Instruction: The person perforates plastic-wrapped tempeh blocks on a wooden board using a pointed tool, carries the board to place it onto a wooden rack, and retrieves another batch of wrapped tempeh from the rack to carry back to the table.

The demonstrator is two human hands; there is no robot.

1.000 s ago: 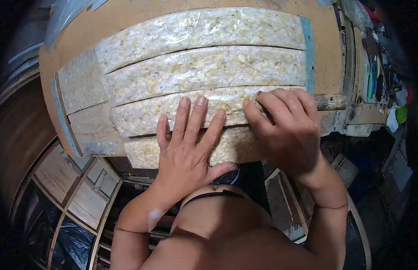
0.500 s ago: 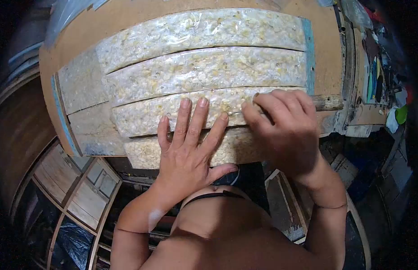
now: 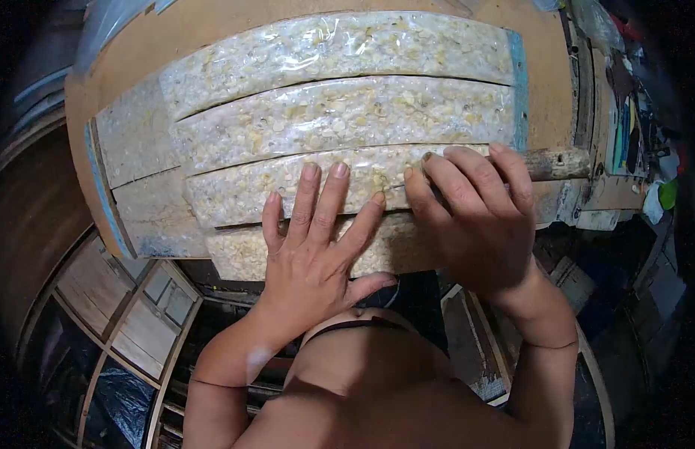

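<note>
Long, flat slabs of pale, lumpy tempeh-like material, wrapped in clear plastic, lie side by side. My left hand (image 3: 310,243) rests palm down with spread fingers across the third slab (image 3: 242,191) and the nearest slab (image 3: 239,254). Over the right part of these two slabs, my right hand (image 3: 474,209) is closed with bent fingers, its thumb and index finger low over the third slab. A tool with a worn wooden handle (image 3: 561,163) sticks out to the right from behind this hand. Most of the tool is hidden; a thin dark edge shows by the thumb.
Two more slabs, the top slab (image 3: 340,49) and the second slab (image 3: 347,112), lie farther back on the wooden board (image 3: 546,82). A blue strip (image 3: 518,90) borders them at right. Assorted tools (image 3: 632,135) lie at far right. Wooden frames (image 3: 138,337) stand below left.
My right hand and the wooden handle have shifted slightly to the right, and its fingers have spread a little. My left hand stays in place on the slabs.
</note>
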